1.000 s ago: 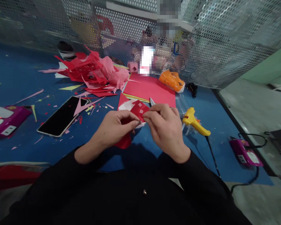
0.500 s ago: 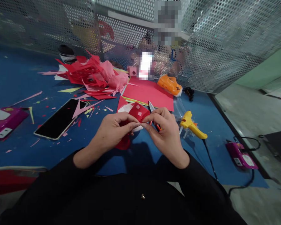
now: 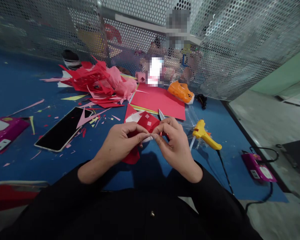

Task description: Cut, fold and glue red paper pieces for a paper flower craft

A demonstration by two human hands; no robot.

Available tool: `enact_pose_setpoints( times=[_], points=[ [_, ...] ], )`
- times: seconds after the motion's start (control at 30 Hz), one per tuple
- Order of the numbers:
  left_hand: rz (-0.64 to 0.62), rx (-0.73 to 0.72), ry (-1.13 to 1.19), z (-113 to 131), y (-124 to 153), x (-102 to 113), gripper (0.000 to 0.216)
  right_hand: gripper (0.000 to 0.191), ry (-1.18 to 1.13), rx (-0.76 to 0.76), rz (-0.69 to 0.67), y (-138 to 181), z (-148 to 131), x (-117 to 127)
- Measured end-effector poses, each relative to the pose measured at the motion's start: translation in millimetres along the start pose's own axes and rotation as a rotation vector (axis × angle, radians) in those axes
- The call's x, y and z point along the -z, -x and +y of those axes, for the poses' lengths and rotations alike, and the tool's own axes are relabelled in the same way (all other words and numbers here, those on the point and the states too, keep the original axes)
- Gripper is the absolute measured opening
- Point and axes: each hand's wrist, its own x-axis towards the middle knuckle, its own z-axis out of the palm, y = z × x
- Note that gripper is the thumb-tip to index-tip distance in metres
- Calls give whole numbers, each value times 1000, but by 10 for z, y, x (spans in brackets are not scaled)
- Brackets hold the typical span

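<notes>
My left hand [image 3: 121, 141] and my right hand [image 3: 172, 141] meet above the blue table, thumb and forefinger of each pinched together. Between their fingertips is a red paper piece [image 3: 146, 120] with small pale pink squares on it; the exact pinched edge is mostly hidden by the fingers. More red paper [image 3: 132, 156] hangs below my left hand, and I cannot tell whether it is the same piece. Scissors [image 3: 161, 115] lie partly covered behind my right hand. To its right rests a yellow glue gun [image 3: 205, 135] with a black cord.
A stack of coloured paper [image 3: 160, 101] lies ahead, red sheet uppermost. Left of it is a heap of red and pink scraps [image 3: 97, 80]. A phone [image 3: 62, 130], an orange packet [image 3: 181, 92] and purple power strips [image 3: 258, 166] surround the work area. Perforated metal panels [image 3: 137, 30] stand behind.
The view has shifted very slightly. Both hands keep their pinch at the same spot, and the red paper hanging under my left hand sits a little lower.
</notes>
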Motion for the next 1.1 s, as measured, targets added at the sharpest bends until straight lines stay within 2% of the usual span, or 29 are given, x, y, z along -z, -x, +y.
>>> enact_pose_setpoints(
  times=[0.17,0.3,0.43,0.57,0.7,0.77,0.9,1.1],
  points=[
    [34,12,-36,-15,5,23,18,12,-206,-121,39,-51,33,81],
    [8,5,-66,-14,-1,27,18,11,-385,-280,-15,-81,85,99],
    [-42,-5,-85,-19,0,19,19,10,-376,-356,-76,-79,102,71],
    [11,27,27,-36,-10,-2,20,11,-359,-349,-59,-82,96,55],
    [127,81,238,-58,-50,-26,40,11,-359,-334,-31,-82,95,52],
    [77,123,244,-64,-67,-28,42,11,-357,-320,-30,-76,96,53],
    [-103,188,149,-77,-70,-15,27,9,-372,-269,-40,-65,103,50],
    [-77,206,187,-114,-57,-4,24,10,-293,-145,-14,-54,88,1]
  ],
)
